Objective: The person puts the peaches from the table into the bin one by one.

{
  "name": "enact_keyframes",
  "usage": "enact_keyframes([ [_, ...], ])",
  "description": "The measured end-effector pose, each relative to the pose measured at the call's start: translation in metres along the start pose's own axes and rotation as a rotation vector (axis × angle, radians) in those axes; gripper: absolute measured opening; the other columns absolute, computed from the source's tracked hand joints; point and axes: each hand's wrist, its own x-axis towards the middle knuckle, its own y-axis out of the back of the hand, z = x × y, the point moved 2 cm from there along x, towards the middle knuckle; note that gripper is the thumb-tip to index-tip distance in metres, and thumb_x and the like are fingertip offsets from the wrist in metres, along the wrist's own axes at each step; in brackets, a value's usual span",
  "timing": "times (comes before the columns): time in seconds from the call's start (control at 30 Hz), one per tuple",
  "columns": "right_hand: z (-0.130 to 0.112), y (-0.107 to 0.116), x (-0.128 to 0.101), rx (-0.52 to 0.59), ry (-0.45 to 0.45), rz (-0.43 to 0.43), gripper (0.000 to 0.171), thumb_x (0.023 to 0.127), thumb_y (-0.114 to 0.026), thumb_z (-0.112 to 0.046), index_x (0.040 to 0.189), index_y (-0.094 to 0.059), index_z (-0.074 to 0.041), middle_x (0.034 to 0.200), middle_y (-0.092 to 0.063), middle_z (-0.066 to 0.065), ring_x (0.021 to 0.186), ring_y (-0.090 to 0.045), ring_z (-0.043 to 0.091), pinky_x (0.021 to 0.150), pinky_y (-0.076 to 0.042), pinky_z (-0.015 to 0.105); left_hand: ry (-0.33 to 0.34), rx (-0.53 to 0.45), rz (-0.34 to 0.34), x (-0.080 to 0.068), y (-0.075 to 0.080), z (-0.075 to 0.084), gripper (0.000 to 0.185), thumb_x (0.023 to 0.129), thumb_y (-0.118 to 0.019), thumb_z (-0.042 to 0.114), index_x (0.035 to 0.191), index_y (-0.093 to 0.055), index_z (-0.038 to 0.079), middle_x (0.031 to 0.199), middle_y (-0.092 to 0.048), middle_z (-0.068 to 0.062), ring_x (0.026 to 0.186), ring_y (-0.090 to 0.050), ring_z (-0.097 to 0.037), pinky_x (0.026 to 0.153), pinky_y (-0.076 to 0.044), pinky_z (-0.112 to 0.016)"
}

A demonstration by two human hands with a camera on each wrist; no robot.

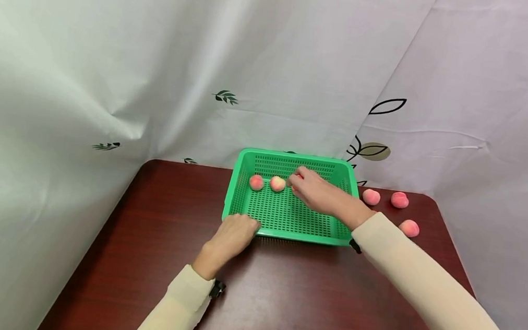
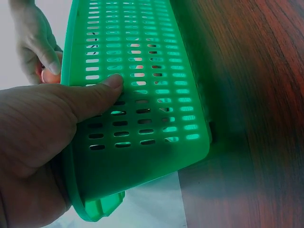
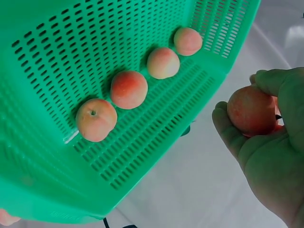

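Observation:
A green plastic basket (image 1: pixel 305 237) with slotted walls stands on the table. My left hand (image 1: pixel 231 234) grips its near rim at the left corner, the thumb (image 2: pixel 102 97) pressed along the outside wall in the left wrist view. Over the basket, my right hand (image 1: pixel 315 191) holds a peach (image 3: pixel 254 111) between curled fingers and thumb. Several peaches lie in a row inside along the far wall: a reddish peach (image 1: pixel 256 182) and a paler peach (image 1: pixel 277 183) show in the head view, and my right hand hides the others there.
On the dark red table (image 1: pixel 158 239), right of the basket, lie loose pink peaches, among them one peach (image 1: pixel 371 197) by the basket wall, another peach (image 1: pixel 399 200) and a nearer peach (image 1: pixel 409 228). A white printed sheet (image 1: pixel 197 65) hangs behind the table.

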Motion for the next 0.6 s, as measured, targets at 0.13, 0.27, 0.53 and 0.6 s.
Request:
enact_keyframes([
  [0.13,0.0,0.0,0.009,0.003,-0.009,-0.018,0.022,0.106,-0.053,-0.01,0.127,-0.06,-0.009,0.12,-0.056,0.012,0.096,-0.053,0.022,0.084,-0.048,0.038,0.003,0.001,-0.004,0.0,0.001,0.001,0.04,0.085,-0.067,-0.002,0.057,-0.047,0.019,0.052,-0.05,0.0,0.049,-0.052,-0.017,0.043,-0.034,-0.033],
  [0.27,-0.003,-0.003,0.018,0.055,-0.023,-0.05,0.02,0.106,-0.053,-0.01,0.126,-0.058,-0.01,0.122,-0.054,0.011,0.1,-0.053,0.023,0.086,-0.048,0.038,0.007,0.001,-0.008,0.0,0.002,0.0,0.042,0.086,-0.067,-0.003,0.057,-0.046,0.019,0.052,-0.047,0.001,0.048,-0.048,-0.014,0.044,-0.031,-0.031],
  [0.53,-0.007,-0.02,0.041,0.057,-0.033,-0.13,0.01,0.109,-0.049,-0.017,0.111,-0.055,-0.01,0.112,-0.05,0.008,0.096,-0.05,0.022,0.084,-0.045,0.036,0.012,-0.019,-0.015,0.0,0.0,0.0,0.043,0.086,-0.066,-0.005,0.057,-0.045,0.019,0.051,-0.046,0.002,0.048,-0.045,-0.012,0.045,-0.026,-0.029],
  [0.6,-0.008,-0.023,0.045,0.052,-0.027,-0.15,0.013,0.109,-0.048,-0.015,0.116,-0.057,-0.01,0.114,-0.051,0.008,0.097,-0.052,0.021,0.085,-0.046,0.036,0.014,-0.018,-0.011,0.0,0.0,0.0,0.044,0.086,-0.066,-0.005,0.057,-0.044,0.02,0.051,-0.044,0.003,0.048,-0.043,-0.011,0.045,-0.025,-0.028],
])
